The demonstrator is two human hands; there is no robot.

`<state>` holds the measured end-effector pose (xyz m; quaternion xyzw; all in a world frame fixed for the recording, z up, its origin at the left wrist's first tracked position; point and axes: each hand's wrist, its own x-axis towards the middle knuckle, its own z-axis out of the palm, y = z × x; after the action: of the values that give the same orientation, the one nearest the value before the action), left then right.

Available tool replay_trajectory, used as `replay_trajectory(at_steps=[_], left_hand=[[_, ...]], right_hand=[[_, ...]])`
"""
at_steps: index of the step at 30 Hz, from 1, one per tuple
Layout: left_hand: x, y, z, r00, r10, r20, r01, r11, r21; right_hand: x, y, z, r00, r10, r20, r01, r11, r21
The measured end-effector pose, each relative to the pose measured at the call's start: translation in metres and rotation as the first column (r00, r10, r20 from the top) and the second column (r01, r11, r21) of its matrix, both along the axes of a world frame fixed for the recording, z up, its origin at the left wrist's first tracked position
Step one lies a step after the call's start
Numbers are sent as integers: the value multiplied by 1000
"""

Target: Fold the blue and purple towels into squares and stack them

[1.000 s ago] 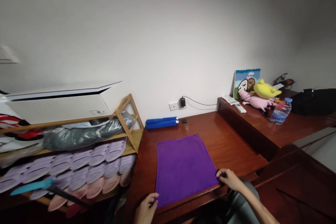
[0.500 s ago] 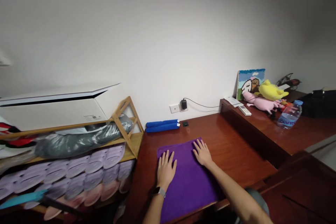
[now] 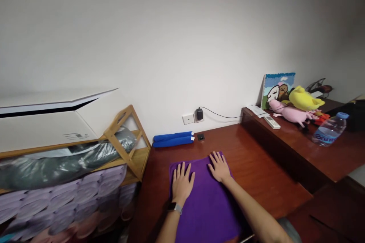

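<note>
Purple cloth spread flat on brown desk, near side. Far edge faces the wall, slanting a bit: right corner farther off than left. Side edges run from person toward wall; close to square, near end partly cut off, so long axis can't be told. Cloth lies under both hands, most of it stretching back from them toward the person. Left hand: palm down by the far left corner, fingers straight, slightly apart, gripping nothing; watch on wrist. Right hand: same pose, fingertips at the far right corner. Beyond, by the wall: blue rolls, plug. Left: wooden rack with shoes. Right, raised top: bottle, remote.
</note>
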<state>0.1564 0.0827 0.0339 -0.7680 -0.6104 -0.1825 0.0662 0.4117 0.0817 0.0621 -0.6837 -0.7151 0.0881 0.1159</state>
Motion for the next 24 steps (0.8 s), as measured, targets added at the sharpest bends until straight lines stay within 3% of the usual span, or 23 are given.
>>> replay_trajectory(at_steps=[5, 9, 16, 20, 24], left_hand=[[-8, 29, -5, 999, 33, 15, -31, 992, -125], [-28, 44, -12, 999, 24, 23, -21, 992, -126], [-31, 50, -5, 998, 66, 2, -66, 995, -73], [-24, 52, -1, 999, -31, -26, 32, 999, 20], [-26, 61, -9, 999, -51, -7, 50, 995, -92]], right_hand=[[-2, 11, -8, 1000, 5, -21, -6, 998, -60], [1, 18, -9, 999, -12, -37, 10, 998, -55], [9, 28, 6, 998, -46, -42, 42, 994, -104], [13, 28, 0, 998, -52, -22, 50, 995, -87], [16, 31, -7, 999, -29, -22, 27, 993, -116]])
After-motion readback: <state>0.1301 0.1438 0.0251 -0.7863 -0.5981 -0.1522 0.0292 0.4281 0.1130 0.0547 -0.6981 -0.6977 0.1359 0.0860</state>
